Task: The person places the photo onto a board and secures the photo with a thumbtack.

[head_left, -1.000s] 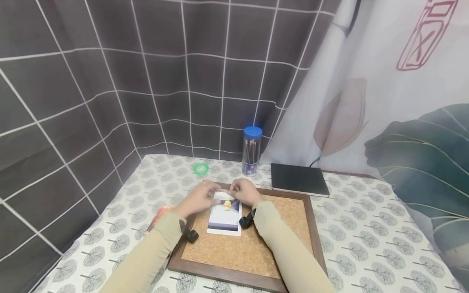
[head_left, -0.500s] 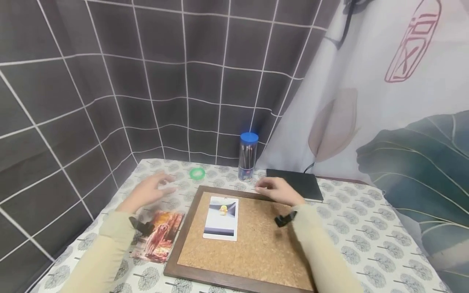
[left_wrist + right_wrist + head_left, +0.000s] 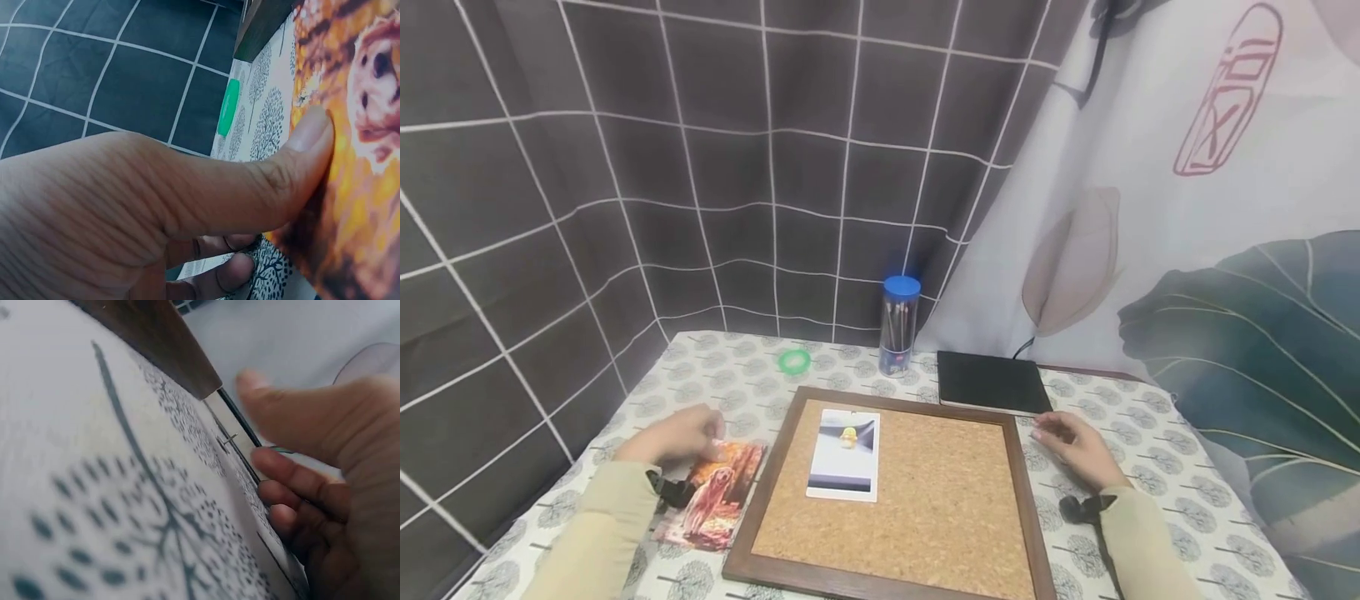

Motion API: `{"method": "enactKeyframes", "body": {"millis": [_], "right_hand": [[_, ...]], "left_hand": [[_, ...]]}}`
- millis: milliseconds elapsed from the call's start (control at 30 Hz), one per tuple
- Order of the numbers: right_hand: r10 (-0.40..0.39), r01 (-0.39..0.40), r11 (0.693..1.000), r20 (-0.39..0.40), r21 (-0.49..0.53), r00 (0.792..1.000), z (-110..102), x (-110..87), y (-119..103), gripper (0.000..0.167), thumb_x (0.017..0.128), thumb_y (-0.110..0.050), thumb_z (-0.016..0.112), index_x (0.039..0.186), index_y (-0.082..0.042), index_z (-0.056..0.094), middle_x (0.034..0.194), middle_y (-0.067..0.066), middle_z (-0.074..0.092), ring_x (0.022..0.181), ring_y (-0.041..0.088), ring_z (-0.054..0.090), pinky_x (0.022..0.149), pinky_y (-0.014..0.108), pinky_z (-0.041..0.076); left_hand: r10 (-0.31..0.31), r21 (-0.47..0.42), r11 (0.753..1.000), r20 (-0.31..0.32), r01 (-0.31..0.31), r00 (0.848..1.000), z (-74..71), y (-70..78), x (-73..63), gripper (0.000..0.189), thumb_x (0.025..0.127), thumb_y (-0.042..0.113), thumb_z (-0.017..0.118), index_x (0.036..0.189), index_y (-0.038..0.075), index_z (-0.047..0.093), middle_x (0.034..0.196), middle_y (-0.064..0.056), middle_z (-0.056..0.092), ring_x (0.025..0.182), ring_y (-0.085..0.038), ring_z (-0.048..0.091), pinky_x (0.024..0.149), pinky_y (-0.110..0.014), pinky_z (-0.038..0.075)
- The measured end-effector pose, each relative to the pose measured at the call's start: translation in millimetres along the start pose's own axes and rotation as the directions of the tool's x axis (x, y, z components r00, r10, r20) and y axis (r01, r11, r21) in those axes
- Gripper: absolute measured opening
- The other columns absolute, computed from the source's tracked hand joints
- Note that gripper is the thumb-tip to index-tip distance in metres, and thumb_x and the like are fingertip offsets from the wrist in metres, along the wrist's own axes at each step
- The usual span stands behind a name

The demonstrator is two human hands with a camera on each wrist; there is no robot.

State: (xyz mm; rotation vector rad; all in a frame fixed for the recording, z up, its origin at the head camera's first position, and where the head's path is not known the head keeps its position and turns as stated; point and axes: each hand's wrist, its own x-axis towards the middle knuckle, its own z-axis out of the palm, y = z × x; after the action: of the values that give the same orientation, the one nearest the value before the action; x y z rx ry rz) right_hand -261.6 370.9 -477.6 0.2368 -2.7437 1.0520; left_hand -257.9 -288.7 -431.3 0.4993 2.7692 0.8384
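Observation:
My left hand (image 3: 681,435) is at the upper left corner of a printed photo (image 3: 730,477) of a dog among autumn leaves, which lies left of the board. In the left wrist view, the thumb (image 3: 306,147) reaches over the photo's surface, and two loosely bent fingers show beside its edge; the index finger is hidden. A corkboard (image 3: 940,492) with a brown wooden frame lies in the middle. On its upper left part sits a white-bordered photo (image 3: 842,471) of a small yellow figure. My right hand (image 3: 1078,450) holds nothing, loosely curled beside the frame's right edge.
Behind the board stand a clear tube of pencils (image 3: 898,329) with a blue lid and a black notebook (image 3: 988,379). A green ring (image 3: 229,106) lies behind the board's left corner. The tablecloth (image 3: 1150,475) has a tree print; a checked dark curtain (image 3: 805,167) hangs behind.
Both hands have left the white-bordered photo, uncovering it on the corkboard. My left hand has moved left and down to the dog photo; the right has moved right, past the frame.

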Motion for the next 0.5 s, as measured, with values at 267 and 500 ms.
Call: {"method": "enactKeyframes", "body": {"millis": [267,500], "right_hand": [[-0.013,0.013,0.999,0.017,-0.034,1.0,4.8,2.5,7.3,0.039,0.091,-0.044,0.073,0.117,-0.016,0.068,0.116,0.005,0.067,0.103,0.027,0.063,0.091,0.05,0.05],[-0.053,0.053,0.996,0.0,-0.076,0.999,10.6,1.9,9.8,0.037,0.092,-0.04,0.073,0.119,-0.015,0.069,0.11,0.004,0.067,0.099,0.026,0.063,0.087,0.049,0.051]], "left_hand": [[0.019,0.021,1.0,0.02,-0.02,1.0,-3.0,0.0,1.2,0.025,0.07,0.005,0.076,0.087,0.008,0.058,0.082,-0.004,0.052,0.075,-0.02,0.048,0.067,-0.036,0.044],[0.051,0.06,0.997,0.039,-0.053,0.998,-0.4,2.2,-2.2,0.024,0.07,0.006,0.075,0.085,0.01,0.056,0.082,-0.003,0.048,0.075,-0.019,0.044,0.067,-0.035,0.042]]}}
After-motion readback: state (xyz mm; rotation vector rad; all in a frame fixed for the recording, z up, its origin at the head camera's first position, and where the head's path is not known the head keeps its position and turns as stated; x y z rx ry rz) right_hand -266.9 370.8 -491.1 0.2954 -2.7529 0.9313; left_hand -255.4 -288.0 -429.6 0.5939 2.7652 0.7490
